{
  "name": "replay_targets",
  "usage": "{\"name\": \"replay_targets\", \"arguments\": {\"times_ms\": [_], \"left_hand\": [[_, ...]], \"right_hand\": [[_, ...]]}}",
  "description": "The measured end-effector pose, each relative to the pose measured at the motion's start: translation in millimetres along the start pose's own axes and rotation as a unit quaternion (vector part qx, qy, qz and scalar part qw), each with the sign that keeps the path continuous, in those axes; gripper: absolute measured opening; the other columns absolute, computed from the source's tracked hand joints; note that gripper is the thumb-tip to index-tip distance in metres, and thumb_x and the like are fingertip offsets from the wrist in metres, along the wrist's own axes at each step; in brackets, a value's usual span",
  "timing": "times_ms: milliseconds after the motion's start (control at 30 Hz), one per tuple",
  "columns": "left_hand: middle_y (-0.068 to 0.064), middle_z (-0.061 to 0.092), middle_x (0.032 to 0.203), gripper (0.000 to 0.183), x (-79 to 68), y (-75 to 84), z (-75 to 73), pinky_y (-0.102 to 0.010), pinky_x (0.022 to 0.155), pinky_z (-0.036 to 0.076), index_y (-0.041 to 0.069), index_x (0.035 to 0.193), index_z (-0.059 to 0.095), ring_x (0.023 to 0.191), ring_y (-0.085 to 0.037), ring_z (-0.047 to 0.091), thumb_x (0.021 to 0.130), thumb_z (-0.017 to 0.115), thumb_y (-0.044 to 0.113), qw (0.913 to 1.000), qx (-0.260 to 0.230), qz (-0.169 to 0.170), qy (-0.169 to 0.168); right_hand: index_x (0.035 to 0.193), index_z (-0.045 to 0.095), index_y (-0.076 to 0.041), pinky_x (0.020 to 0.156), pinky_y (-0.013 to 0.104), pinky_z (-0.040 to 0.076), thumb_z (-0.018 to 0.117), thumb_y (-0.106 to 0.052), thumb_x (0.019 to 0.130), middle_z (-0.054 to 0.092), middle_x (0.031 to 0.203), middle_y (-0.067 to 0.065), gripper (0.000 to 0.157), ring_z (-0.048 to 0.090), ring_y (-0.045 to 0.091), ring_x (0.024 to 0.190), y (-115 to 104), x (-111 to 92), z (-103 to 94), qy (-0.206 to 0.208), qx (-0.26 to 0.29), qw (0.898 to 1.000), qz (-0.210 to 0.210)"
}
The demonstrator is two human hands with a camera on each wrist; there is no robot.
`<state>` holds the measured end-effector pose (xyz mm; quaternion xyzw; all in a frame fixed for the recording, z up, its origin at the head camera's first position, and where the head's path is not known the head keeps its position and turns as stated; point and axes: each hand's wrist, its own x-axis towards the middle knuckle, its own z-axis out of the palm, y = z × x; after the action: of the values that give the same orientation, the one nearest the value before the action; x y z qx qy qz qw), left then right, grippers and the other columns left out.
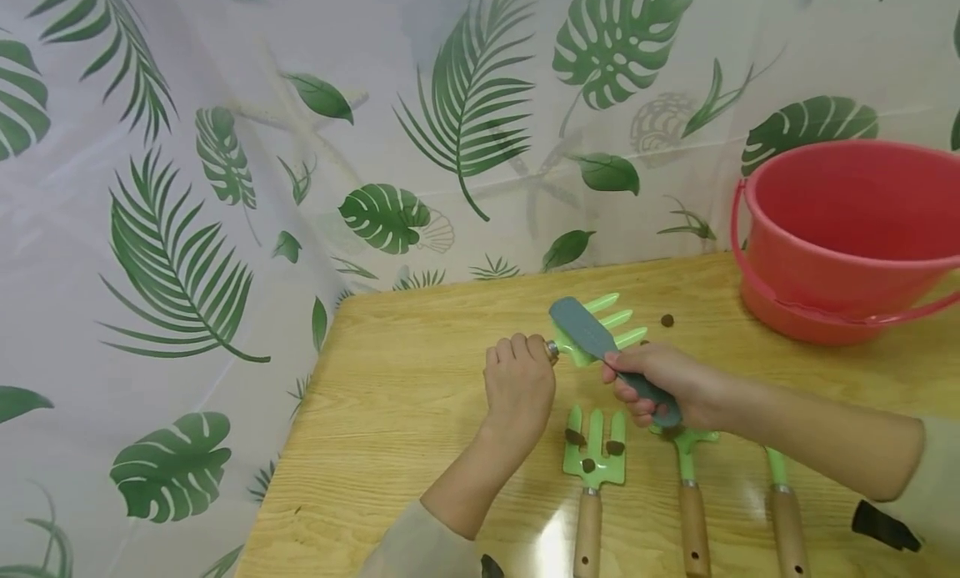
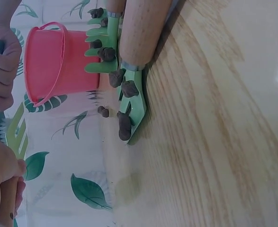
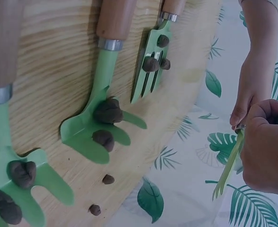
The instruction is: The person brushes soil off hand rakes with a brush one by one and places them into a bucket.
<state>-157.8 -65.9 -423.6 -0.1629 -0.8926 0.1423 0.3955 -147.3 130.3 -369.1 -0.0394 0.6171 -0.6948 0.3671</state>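
Grips green fork (image 1: 576, 354) by wooden handle (image 2: 8, 194) with left hand (image 1: 519, 382), fingers curled round, likely to steady the head; holds it above table (image 1: 390, 411), tines (image 1: 618, 318) toward 2 o'clock. Clasps grey brush (image 1: 583, 328) in right hand (image 1: 681, 376), fingers wrapped on its handle, far end across fork head toward 10 o'clock, seemingly to bring bristles (image 2: 3, 126) onto it. From fork: has red bucket (image 1: 832, 311) well off at 2 o'clock, perhaps for working room; second fork (image 1: 590, 511) at 6, third tool (image 1: 692, 511) at 5, fourth tool (image 1: 787, 528) at 4, handles toward 6, probably for easy reach, with dark lumps (image 3: 109, 111) on heads. Has loose lump (image 1: 667, 320) between fork and bucket. Of held fork: looks pale green, glossy, three-tined, with silvery collar (image 1: 552, 350); shows no lump on the uncovered part; is partly hidden by brush.
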Motion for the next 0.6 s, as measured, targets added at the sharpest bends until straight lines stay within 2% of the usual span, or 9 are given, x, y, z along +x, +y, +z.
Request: {"name": "replay_targets", "arguments": {"times_ms": [167, 433, 600], "left_hand": [[0.002, 0.047, 0.063, 0.023, -1.4, -0.9, 3.4, -0.021, 0.053, 0.029, 0.011, 0.079, 0.055, 0.055, -0.012, 0.036, 0.090, 0.064, 0.029, 0.9999, -0.008, -0.003, 0.006], [0.002, 0.046, 0.060, 0.020, -1.8, -3.7, 9.5, -0.021, 0.050, 0.027, 0.011, 0.075, 0.054, 0.053, -0.010, 0.032, 0.091, 0.063, 0.021, 0.9993, -0.014, -0.002, 0.035], [0.002, 0.046, 0.060, 0.021, -1.5, -6.0, 8.6, -0.021, 0.051, 0.028, 0.011, 0.075, 0.054, 0.054, -0.011, 0.031, 0.088, 0.066, 0.023, 0.9993, -0.012, 0.003, 0.034]], "right_hand": [[0.090, 0.046, -0.006, 0.046, 0.019, 0.037, 0.031, -0.022, 0.104, 0.040, 0.059, -0.005, 0.026, 0.033, 0.005, 0.045, 2.1, 0.0, -8.0, 0.005, -0.017, 1.000, 0.003], [0.091, 0.046, -0.007, 0.046, 0.020, 0.038, 0.033, -0.023, 0.104, 0.042, 0.060, -0.004, 0.024, 0.036, 0.005, 0.045, -0.9, -0.6, -16.2, 0.031, -0.047, 0.998, 0.016], [0.092, 0.046, -0.007, 0.047, 0.020, 0.038, 0.033, -0.023, 0.104, 0.042, 0.060, -0.004, 0.024, 0.036, 0.006, 0.046, -2.8, -1.8, -19.8, 0.032, -0.062, 0.997, 0.021]]}}
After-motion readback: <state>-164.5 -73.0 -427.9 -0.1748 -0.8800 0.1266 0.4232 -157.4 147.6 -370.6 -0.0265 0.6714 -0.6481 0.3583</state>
